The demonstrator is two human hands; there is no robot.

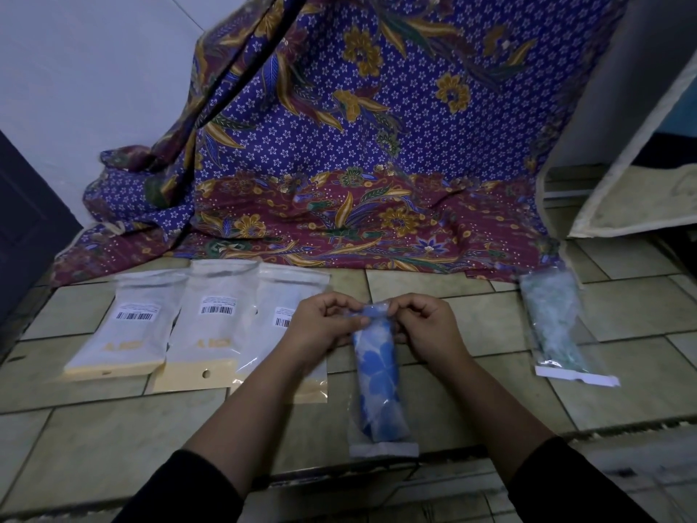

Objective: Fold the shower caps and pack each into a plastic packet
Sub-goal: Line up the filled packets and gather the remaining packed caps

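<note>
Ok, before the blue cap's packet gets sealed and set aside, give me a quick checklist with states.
1. Blue flowered cap inside clear packet: ok.
2. Left hand and right hand both pinching the packet's top end: ok.
3. Top end fully closed: cannot tell, fingers cover it.
4. Green cap packet lying at the right, apart: ok.
5. Three white packets lying at the left: ok.

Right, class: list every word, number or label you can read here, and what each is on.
None can be read.
White barcode labels on the three white packets: print too small and blurred.
Faint gold marks lower on those packets: blurred.
Blue floral packet, green packet: no text visible.
</note>
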